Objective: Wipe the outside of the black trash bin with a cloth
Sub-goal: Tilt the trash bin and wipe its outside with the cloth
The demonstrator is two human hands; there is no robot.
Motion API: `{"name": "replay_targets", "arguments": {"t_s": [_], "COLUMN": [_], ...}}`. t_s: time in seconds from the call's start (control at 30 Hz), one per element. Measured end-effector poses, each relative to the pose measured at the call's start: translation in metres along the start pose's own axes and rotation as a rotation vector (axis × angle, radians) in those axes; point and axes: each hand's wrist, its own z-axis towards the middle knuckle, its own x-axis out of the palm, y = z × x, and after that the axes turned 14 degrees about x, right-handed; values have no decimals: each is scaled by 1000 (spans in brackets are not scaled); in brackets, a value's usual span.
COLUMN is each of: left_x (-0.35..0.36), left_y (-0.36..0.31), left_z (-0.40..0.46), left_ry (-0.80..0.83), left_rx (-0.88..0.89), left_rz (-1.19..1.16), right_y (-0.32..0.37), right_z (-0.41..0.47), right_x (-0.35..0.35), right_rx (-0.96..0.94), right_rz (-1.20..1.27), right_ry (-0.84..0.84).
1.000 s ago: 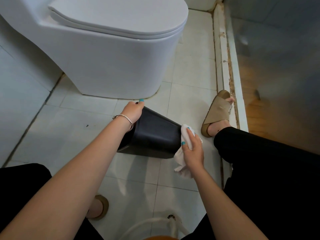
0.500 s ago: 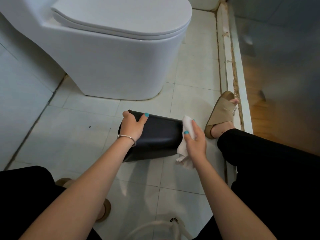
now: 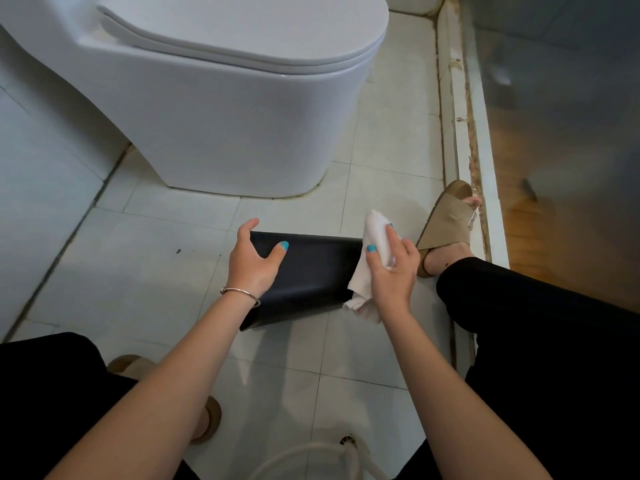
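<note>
Black trash bin (image 3: pixel 311 271): laid on its side on the tiled floor (image 3: pixel 138 271), long axis left to right. Left hand (image 3: pixel 251 261): spread wide, thumb on its upper face, nothing clasped. Right hand (image 3: pixel 391 268): clenched round the white cloth (image 3: pixel 375 233), which is pressed to the bin's right end, the end nearer this hand.

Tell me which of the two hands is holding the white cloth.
The right hand: it grips the white cloth at the black trash bin's end. The left hand holds no cloth and is spread over the bin's other end.
</note>
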Motion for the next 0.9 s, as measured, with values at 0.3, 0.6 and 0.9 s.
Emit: {"name": "replay_targets", "arguments": {"t_s": [0.3, 0.6, 0.9], "left_x": [8, 21, 23], "left_y": [0, -15, -23], "left_z": [-13, -28, -33], "left_ry": [2, 50, 239], "left_rx": [157, 290, 427], "left_rz": [-24, -36, 1], "right_y": [-4, -13, -16], "right_z": [9, 4, -35], "right_x": [5, 0, 15], "right_rx": [68, 9, 48], "right_rz": [-382, -236, -51], "right_ry": [-79, 25, 115]}}
